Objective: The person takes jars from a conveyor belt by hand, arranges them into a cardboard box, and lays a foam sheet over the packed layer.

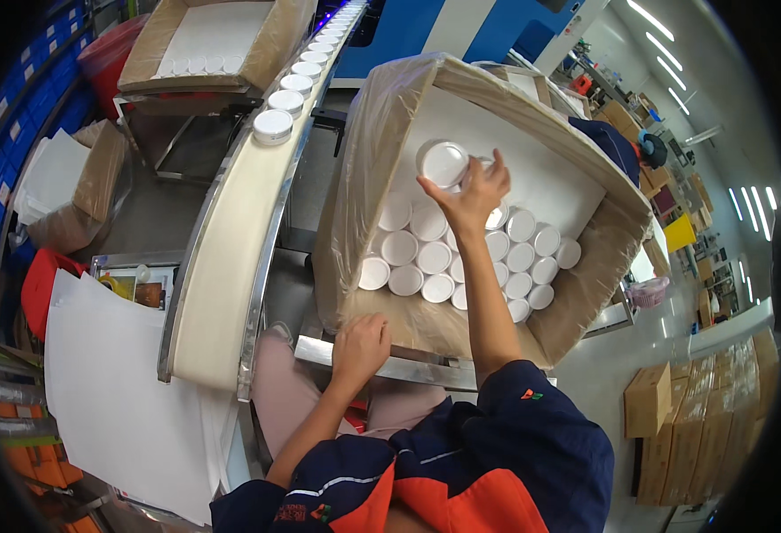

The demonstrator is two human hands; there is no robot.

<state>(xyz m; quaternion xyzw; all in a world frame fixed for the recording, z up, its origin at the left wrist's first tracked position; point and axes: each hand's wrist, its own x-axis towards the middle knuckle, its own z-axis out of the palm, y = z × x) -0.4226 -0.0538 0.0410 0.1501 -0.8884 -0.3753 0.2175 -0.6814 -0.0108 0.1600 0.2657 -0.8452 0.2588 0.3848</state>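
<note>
Right grip (474, 197) curved wide, holding white tub (444, 163).

On my feed I've wht round tubs (434, 258), a cream conveyor belt (217, 298) & a brn carton (599, 258) w/ clear plastic liner (381, 133). Shirt (541, 435) reads navy w/ orange-red panels (497, 499), trousers (279, 377) pale pink. Machine (510, 27)'s blue w/ a wht band, rack bins (8, 133) blue, flat sheets (106, 373) plain wht, far-side bin (679, 234) yellow.
</note>
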